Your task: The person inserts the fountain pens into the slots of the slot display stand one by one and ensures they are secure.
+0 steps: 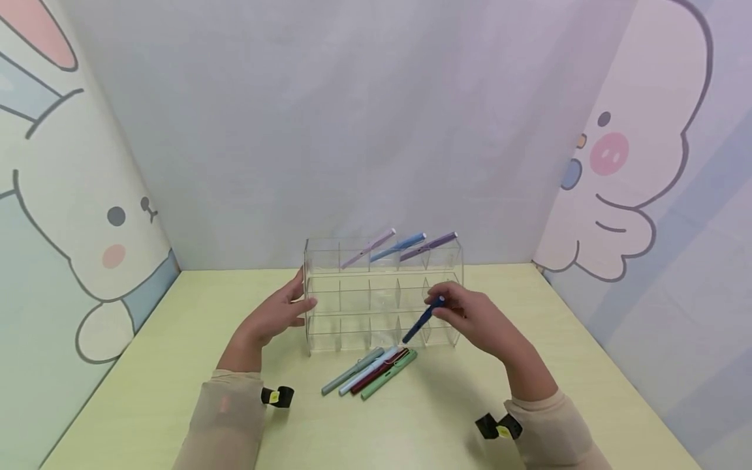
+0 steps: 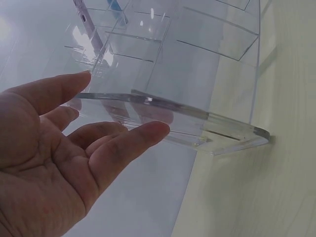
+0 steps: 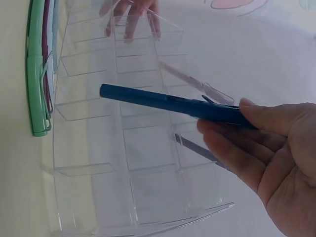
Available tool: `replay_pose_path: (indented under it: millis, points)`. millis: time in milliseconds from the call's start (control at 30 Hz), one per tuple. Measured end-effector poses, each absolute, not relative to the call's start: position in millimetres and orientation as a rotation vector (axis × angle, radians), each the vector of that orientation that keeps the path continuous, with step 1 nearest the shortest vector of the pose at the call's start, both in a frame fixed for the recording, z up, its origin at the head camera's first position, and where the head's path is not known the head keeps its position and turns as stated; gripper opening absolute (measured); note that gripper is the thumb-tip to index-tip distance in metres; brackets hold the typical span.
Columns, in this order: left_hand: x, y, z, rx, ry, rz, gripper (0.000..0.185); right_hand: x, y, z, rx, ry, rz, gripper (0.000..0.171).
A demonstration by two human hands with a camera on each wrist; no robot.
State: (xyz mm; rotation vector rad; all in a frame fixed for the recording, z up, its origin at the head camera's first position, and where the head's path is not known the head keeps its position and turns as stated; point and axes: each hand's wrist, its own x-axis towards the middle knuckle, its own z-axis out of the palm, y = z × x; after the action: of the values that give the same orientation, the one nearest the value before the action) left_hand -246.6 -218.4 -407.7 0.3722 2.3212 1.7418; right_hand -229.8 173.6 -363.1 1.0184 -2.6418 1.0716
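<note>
My right hand (image 1: 470, 313) pinches a dark blue pen (image 3: 158, 101) between thumb and fingers, near its clip end. The pen is held at a slant before the lower rows of a clear acrylic organizer (image 1: 384, 273), its free end pointing down toward the table. At the organizer's left side, my left hand (image 2: 64, 143) rests with spread, slightly bent fingers against the side panel, the thumb at its front edge. In the top row lean a pale pink pen (image 1: 369, 248), a blue pen (image 1: 399, 247) and a purple pen (image 1: 430, 246).
In front of the organizer, several pens lie side by side on the table (image 1: 317, 437): grey-green (image 1: 352, 371), pale blue (image 1: 367, 372), dark red (image 1: 378, 372) and light green (image 1: 389, 375). A pale curtain (image 1: 364, 130) hangs behind; cartoon-printed panels stand at both sides.
</note>
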Motion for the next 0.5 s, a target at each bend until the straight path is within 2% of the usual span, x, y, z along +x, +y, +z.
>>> replay_pose_path:
  millis: [267, 500]
  points:
    - [-244.4, -219.7, -403.0, 0.362, 2.334, 1.741, 0.079, -212.3, 159.3, -322.3, 0.911, -2.340, 1.135, 0.025]
    - [-245.5, -220.6, -404.2, 0.350, 2.327, 1.750, 0.079, -224.1, 146.0, -318.5, 0.900, -2.108, 1.312, 0.028]
